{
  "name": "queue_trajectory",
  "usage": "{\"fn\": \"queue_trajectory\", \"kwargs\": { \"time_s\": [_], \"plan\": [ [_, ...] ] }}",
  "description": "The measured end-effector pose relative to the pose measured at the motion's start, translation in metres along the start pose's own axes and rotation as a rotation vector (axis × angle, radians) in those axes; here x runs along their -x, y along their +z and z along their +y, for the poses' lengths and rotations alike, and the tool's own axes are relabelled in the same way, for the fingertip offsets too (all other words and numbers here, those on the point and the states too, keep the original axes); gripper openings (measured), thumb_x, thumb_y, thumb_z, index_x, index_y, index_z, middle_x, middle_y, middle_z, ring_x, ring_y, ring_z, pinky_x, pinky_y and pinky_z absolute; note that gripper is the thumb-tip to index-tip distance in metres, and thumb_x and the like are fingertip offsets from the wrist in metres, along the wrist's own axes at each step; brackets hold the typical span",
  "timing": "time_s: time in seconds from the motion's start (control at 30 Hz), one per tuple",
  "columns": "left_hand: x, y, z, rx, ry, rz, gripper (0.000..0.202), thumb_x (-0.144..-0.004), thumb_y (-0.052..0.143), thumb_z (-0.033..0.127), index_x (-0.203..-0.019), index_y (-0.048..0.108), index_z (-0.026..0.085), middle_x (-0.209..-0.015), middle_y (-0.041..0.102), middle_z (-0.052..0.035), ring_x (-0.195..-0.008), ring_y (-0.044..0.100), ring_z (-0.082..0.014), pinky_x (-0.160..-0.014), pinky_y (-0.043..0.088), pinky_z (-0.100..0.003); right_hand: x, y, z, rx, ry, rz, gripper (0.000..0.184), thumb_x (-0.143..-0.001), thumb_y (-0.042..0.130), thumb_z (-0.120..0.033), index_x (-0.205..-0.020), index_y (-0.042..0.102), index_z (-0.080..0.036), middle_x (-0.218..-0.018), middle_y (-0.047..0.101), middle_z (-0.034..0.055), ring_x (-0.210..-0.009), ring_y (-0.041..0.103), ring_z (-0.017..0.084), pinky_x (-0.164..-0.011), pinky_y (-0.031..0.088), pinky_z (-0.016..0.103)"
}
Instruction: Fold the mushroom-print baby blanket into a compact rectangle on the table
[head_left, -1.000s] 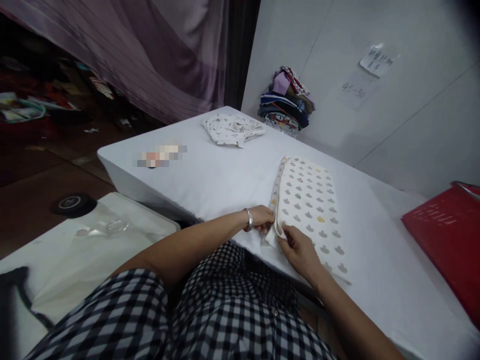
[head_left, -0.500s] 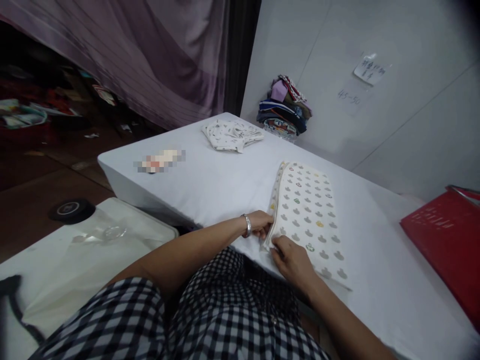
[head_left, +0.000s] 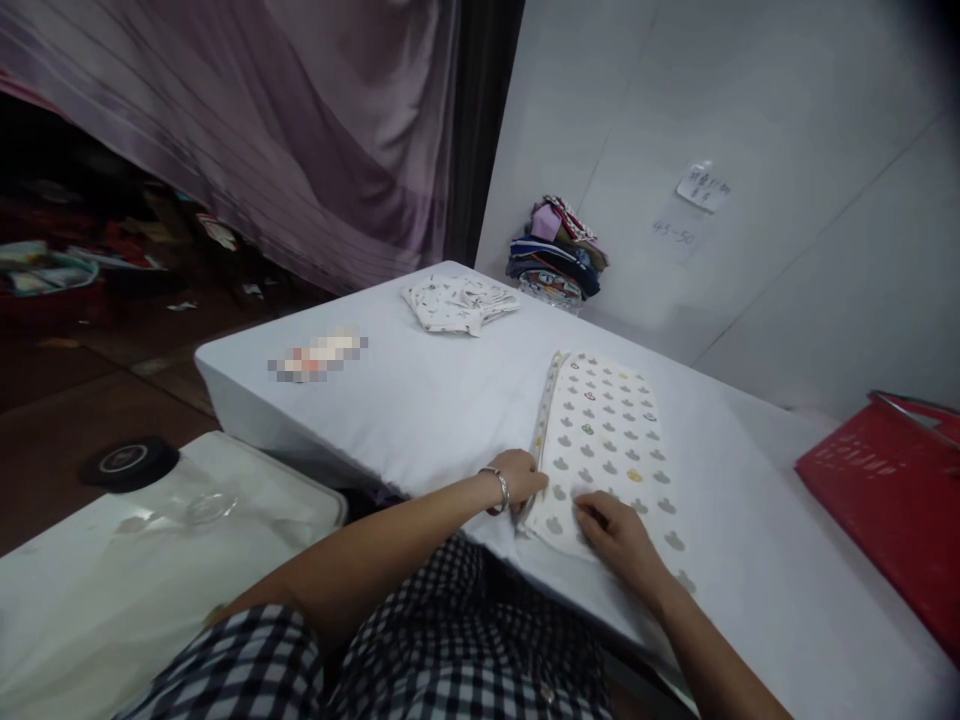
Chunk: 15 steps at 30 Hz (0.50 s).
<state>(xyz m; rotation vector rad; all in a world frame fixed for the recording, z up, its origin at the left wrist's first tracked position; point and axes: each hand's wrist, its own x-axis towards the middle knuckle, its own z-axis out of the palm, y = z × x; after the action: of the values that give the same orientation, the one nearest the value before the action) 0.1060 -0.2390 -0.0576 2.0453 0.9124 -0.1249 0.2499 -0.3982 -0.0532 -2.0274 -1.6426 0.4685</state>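
A cream cloth printed with small grey and coloured shapes (head_left: 611, 440) lies folded flat on the white table (head_left: 420, 400). My left hand (head_left: 523, 477), a silver bangle on its wrist, rests at the cloth's near left edge with its fingers curled against the hem. My right hand (head_left: 616, 532) lies on top of the cloth's near end, knuckles bent, pressing it down. Neither hand lifts the cloth off the table.
A second white patterned cloth (head_left: 459, 302) lies crumpled at the table's far side. A stack of folded colourful fabrics (head_left: 556, 258) stands against the wall. A red basket (head_left: 892, 500) sits at the right. A white lidded bin (head_left: 150, 540) is beside my left knee.
The cloth's near corner, held raised between both hands before, now lies flat. My right hand has shifted right onto the cloth's top. The view has tilted slightly upward.
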Motion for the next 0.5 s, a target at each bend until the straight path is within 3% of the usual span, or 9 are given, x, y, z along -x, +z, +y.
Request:
{"fn": "queue_trajectory", "kwargs": {
  "time_s": [0.07, 0.2, 0.37, 0.5],
  "plan": [
    [-0.001, -0.003, 0.001, 0.031, -0.018, -0.018, 0.038, -0.076, 0.046, 0.049, -0.064, 0.061, 0.016, -0.043, 0.055, -0.0022, -0.046, 0.058, -0.0167, -0.048, 0.042, -0.025, 0.002, -0.003, 0.006, -0.004, 0.003, 0.020, 0.028, -0.084, 0.043, -0.039, -0.090, 0.062, -0.020, -0.083, 0.064, 0.0049, -0.074, 0.057, 0.018, -0.070, 0.046, 0.031],
    [-0.010, -0.002, -0.003, 0.166, -0.049, 0.052, 0.047, -0.078, 0.042, 0.059, -0.074, 0.062, 0.017, -0.045, 0.056, -0.0005, -0.048, 0.058, -0.0153, -0.049, 0.042, -0.023, 0.011, -0.022, 0.027, 0.095, 0.113, 0.182, 0.033, -0.084, 0.039, -0.042, -0.096, 0.061, -0.020, -0.091, 0.064, 0.0062, -0.078, 0.059, 0.019, -0.072, 0.047, 0.031],
    [-0.017, 0.004, -0.008, 0.132, -0.050, 0.102, 0.027, -0.078, 0.049, 0.044, -0.078, 0.060, 0.019, -0.051, 0.059, 0.0010, -0.048, 0.057, -0.0142, -0.050, 0.042, -0.023, 0.034, -0.043, 0.074, 0.362, 0.405, 0.348, 0.050, -0.082, 0.035, -0.048, -0.115, 0.055, -0.016, -0.119, 0.054, 0.0112, -0.109, 0.050, 0.027, -0.089, 0.042, 0.039],
    [-0.014, 0.003, -0.002, -0.112, 0.028, 0.210, 0.019, -0.074, 0.052, 0.037, -0.070, 0.058, 0.019, -0.068, 0.065, -0.0040, -0.069, 0.062, -0.0185, -0.060, 0.042, -0.025, 0.045, -0.039, 0.095, 0.285, 0.575, 0.274, 0.065, -0.080, 0.035, -0.055, -0.127, 0.046, -0.012, -0.117, 0.057, 0.0150, -0.105, 0.055, 0.028, -0.090, 0.042, 0.041]
  ]
}}
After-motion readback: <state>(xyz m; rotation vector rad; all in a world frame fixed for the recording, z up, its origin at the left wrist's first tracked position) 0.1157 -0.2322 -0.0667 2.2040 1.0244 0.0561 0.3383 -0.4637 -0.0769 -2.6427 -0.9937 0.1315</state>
